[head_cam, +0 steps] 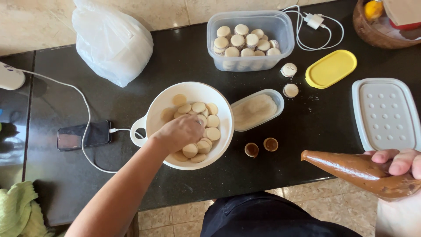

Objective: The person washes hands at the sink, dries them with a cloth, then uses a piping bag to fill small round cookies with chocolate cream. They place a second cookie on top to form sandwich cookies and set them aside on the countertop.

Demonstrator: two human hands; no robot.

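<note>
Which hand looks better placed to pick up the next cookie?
Likely the left hand: it is already down among the cookies in the white bowl, while the right hand is occupied holding the piping bag.

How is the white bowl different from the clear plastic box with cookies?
The white bowl is round and opaque, with a handle; the clear plastic box is rectangular and see-through. The left hand reaches into the bowl; nothing touches the box. Both hold pale round cookies and stand on the dark counter.
</note>
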